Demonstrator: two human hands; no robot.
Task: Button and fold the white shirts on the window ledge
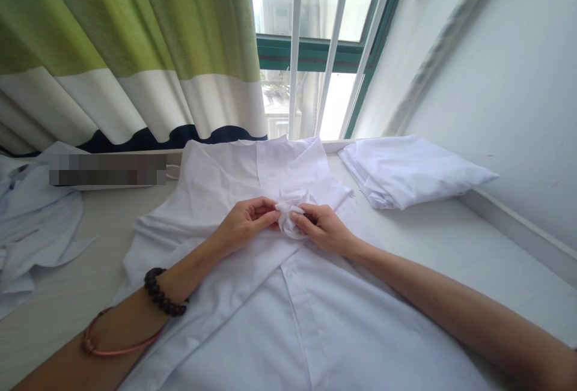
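White shirt: it lies spread on the desk [455, 229] in front of me, the white shirt [252, 319] running lengthwise from my side towards the window.
Bunched cloth: a gathered, ruffled bit of white fabric, the bunched cloth [292, 217] sits over the middle of the shirt, between my hands; which part of the garment it is, I cannot tell.
Left hand: my left hand [252, 220] comes in from the left, thumb and fingertips pinched together on the near left edge of the bunch.
Right hand: my right hand [327, 226] meets it from the other side, thumb pressed on the front of the gathers and fingers narrowed around the right edge.
Reach: neither hand is nearer; both touch the bunch, one at each side, so its folds lie squarely between my two sets of fingers.
Long axis: the shirt points away from me, while my grip runs across it, left to right; the button placket [295, 295] shows just below my hands, leaning a little off straight.
To my right: a folded white cloth [415, 169] lies near the wall, apart from my hand.
To my left: a crumpled pale garment [36, 223], well apart from my fingers.
On my left arm: a dark bead bracelet [162, 292].
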